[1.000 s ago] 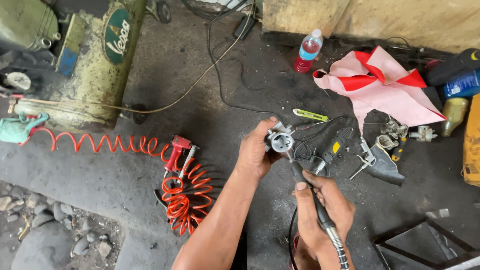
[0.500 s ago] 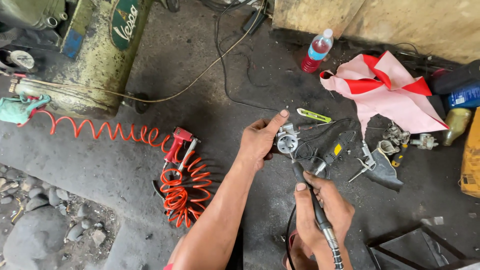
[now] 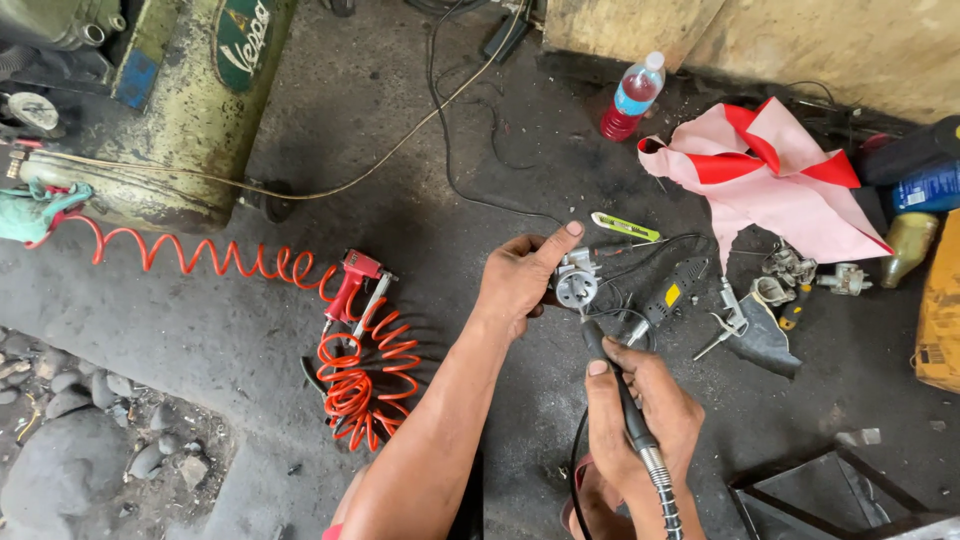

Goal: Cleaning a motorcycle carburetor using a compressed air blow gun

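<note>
My left hand (image 3: 520,275) grips a small silver metal engine part (image 3: 577,281), a carburettor-like casting, held above the dark floor. My right hand (image 3: 636,420) is wrapped around the black handpiece of a flexible-shaft rotary tool (image 3: 625,400), whose tip touches the round face of the metal part. The ribbed metal shaft (image 3: 662,490) runs down past my wrist out of view.
A red air blow gun (image 3: 352,284) with coiled orange hose (image 3: 355,375) lies to the left, leading to a green compressor tank (image 3: 190,110). To the right lie a black power tool (image 3: 675,290), small metal parts (image 3: 800,272), a pink-and-red cloth (image 3: 775,180), a bottle (image 3: 630,97) and a yellow-green utility knife (image 3: 624,227).
The view has shifted slightly to the right and down. Both hands keep their hold, with the tool tip staying on the metal part.
</note>
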